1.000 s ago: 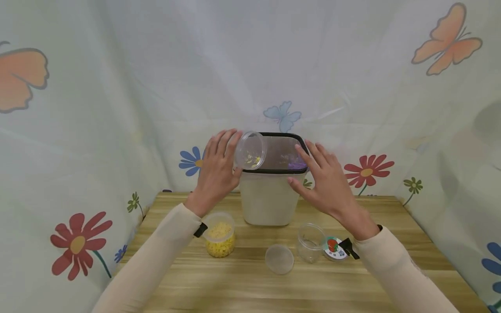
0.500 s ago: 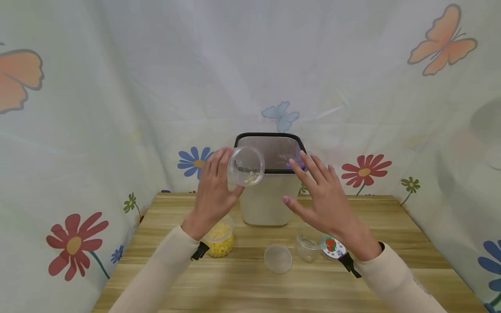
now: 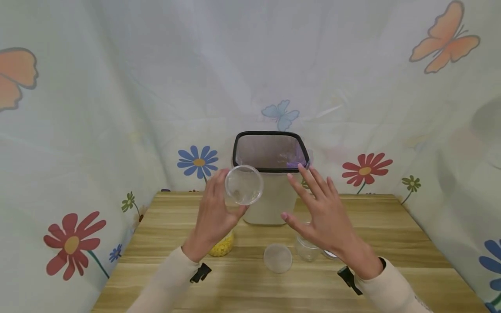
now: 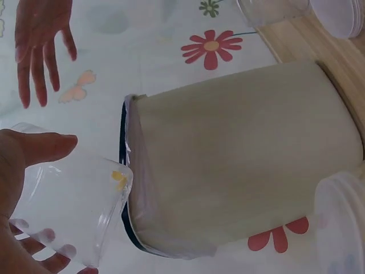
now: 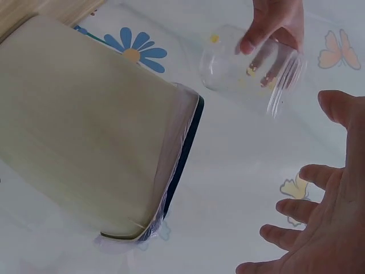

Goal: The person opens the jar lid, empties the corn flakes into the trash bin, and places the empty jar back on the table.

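My left hand (image 3: 215,213) grips a clear plastic jar (image 3: 244,184) by its side, thumb and fingers round it. The jar stands in front of the bin's rim, its round opening facing the head camera. A few small yellow bits cling inside, plain in the right wrist view near the jar's base (image 5: 214,57). Behind it is a beige bin (image 3: 274,202) with a black rim and a purplish liner. Its inside is only partly visible. My right hand (image 3: 322,213) hovers before the bin's right side, fingers spread, holding nothing.
On the wooden table (image 3: 176,287) stands a jar of yellow bits (image 3: 222,247), partly behind my left hand. A translucent round lid (image 3: 278,258) lies at the middle. Another clear jar (image 3: 307,252) and a lid (image 3: 330,255) sit under my right hand. Floral curtain surrounds the table.
My left hand has brought the jar down and towards me from over the bin's rim, turning its opening upward. My right hand has moved back and down from the bin's right edge.
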Demonstrator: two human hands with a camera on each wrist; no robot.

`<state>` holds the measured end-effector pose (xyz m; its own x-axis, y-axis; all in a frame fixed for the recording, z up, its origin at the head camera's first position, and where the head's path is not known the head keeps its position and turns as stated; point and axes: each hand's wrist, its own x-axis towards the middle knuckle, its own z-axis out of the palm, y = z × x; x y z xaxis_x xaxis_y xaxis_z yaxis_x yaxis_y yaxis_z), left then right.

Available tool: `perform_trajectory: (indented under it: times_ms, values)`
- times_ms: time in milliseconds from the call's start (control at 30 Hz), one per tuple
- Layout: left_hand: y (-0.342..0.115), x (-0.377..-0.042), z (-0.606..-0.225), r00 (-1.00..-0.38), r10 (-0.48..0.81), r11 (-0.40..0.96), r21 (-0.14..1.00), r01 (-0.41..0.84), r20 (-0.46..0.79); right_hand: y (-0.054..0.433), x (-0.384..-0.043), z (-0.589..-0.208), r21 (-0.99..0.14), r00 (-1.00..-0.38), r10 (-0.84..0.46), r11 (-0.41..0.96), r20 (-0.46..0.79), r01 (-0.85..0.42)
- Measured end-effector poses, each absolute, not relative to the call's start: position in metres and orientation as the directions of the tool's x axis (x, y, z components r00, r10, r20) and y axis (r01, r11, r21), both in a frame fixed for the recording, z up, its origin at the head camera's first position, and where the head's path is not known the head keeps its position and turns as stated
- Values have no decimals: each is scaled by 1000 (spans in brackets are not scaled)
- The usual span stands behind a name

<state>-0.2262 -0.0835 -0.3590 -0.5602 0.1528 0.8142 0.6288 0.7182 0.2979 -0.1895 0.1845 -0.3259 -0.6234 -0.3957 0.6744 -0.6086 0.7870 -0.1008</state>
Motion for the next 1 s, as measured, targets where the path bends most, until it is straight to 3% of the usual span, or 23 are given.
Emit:
perform_trajectory:
  times_ms: [333,633,1000]
  values:
    - [-76,-214,-392,-645,121,702,394,593,755,181,-184,-344,-75,-610,-433,773,664,-630]
    - [-68,-209,-418,-702,110,670,469,575,704,181,-180,-371,-115,-639,-424,771,642,-626]
    - [-60,-203,-456,-826,83,637,608,474,558,181,-176,-399,-154,-691,-416,783,591,-603]
